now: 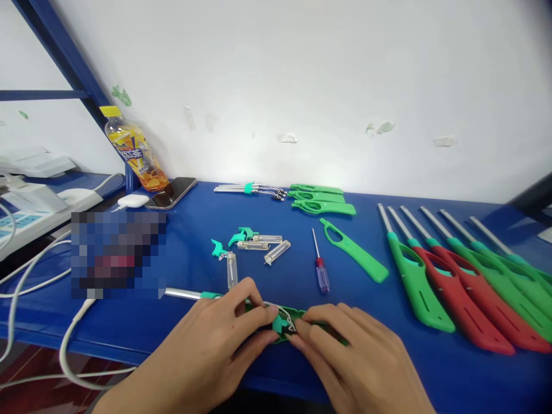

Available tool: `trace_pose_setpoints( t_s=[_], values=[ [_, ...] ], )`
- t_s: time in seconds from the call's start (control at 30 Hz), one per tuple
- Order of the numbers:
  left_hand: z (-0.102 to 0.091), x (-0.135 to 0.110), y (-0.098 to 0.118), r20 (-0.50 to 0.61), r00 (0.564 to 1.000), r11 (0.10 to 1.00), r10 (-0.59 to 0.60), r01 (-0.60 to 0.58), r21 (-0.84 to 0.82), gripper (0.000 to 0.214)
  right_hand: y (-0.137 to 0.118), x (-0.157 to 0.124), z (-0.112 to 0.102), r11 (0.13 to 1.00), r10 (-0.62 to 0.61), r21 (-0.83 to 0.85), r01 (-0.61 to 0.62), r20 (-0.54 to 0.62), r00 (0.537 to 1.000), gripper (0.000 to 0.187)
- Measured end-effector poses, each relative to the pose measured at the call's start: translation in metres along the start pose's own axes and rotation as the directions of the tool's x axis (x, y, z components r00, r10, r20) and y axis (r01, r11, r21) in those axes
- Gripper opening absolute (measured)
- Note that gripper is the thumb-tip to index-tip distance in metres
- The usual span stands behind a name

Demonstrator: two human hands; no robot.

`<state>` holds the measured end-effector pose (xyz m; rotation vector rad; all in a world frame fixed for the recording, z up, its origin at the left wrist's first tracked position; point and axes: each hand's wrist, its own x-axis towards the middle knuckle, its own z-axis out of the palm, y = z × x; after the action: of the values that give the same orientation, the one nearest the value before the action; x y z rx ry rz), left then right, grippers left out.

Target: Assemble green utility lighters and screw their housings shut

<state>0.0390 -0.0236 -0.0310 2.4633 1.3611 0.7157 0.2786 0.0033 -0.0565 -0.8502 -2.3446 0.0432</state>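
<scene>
At the table's front edge lies an open green lighter shell (297,313), with a metal lighter tube (183,294) sticking out to its left. My left hand (235,333) pinches a teal trigger (280,324) inside the shell between thumb and index finger. My right hand (345,345) is closed at the shell's right part, its fingertips by thin white wires (290,322). What those fingertips grip is hidden. Just beyond my hands are clear fuel tanks (232,270) and loose teal triggers (241,236). A screwdriver (321,273) and a green shell half (357,250) lie farther right.
Several assembled red and green lighters (425,287) lie in a row at right. Green shell halves (323,201) and metal tubes (241,188) sit near the wall. A drink bottle (135,149), a phone (172,192) and white cables (64,345) occupy the left.
</scene>
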Motion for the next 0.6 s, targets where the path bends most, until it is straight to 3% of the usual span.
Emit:
trace_pose_setpoints(
  t_s=[0.4,0.6],
  values=[
    [0.002,-0.001,-0.002,0.0,1.0,1.0,0.004,-0.004,0.018,0.02,-0.004,0.001,-0.001,0.997,0.052,0.055,-0.052,0.001,0.999,0.013],
    [-0.01,-0.003,-0.002,-0.019,1.0,0.998,0.022,-0.021,0.063,0.027,-0.001,-0.002,0.001,0.998,0.055,0.032,-0.055,-0.001,0.998,0.017]
  ],
)
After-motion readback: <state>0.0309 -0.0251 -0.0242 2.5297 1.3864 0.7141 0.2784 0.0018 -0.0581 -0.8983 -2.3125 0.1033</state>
